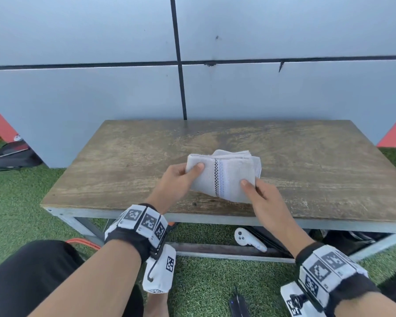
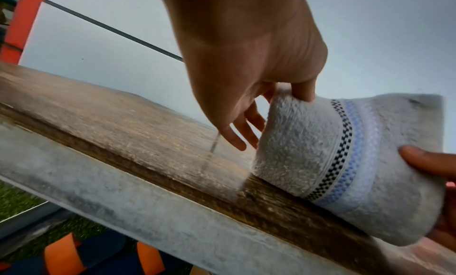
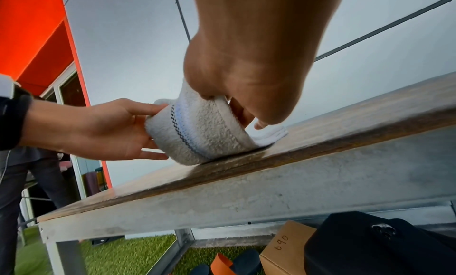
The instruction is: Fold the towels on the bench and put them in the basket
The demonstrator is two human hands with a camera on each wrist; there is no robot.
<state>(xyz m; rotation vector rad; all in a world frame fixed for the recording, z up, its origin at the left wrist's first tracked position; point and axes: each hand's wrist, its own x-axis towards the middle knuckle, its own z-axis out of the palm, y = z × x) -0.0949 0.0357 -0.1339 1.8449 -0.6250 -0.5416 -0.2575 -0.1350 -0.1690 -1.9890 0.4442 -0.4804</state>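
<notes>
A small white towel (image 1: 224, 177) with a black-checked and blue stripe is folded into a thick wad and tilted up on the wooden bench (image 1: 124, 161), its near edge lifted. My left hand (image 1: 181, 181) pinches its left end, thumb on top, fingers underneath. My right hand (image 1: 258, 195) pinches its right near corner the same way. In the left wrist view the towel (image 2: 308, 152) touches the bench near the front edge, my left hand (image 2: 283, 96) holding its top. The right wrist view shows the towel (image 3: 197, 131) between my right hand (image 3: 231, 101) and my left hand (image 3: 118, 131). No basket is in view.
A grey panelled wall (image 1: 124, 88) stands right behind the bench. Under the bench lie a white controller (image 1: 247, 240), dark bags, a cardboard box (image 3: 283, 248) and an orange strap. Green artificial grass (image 1: 14, 202) surrounds the bench. A person's legs (image 3: 24, 181) stand at the left.
</notes>
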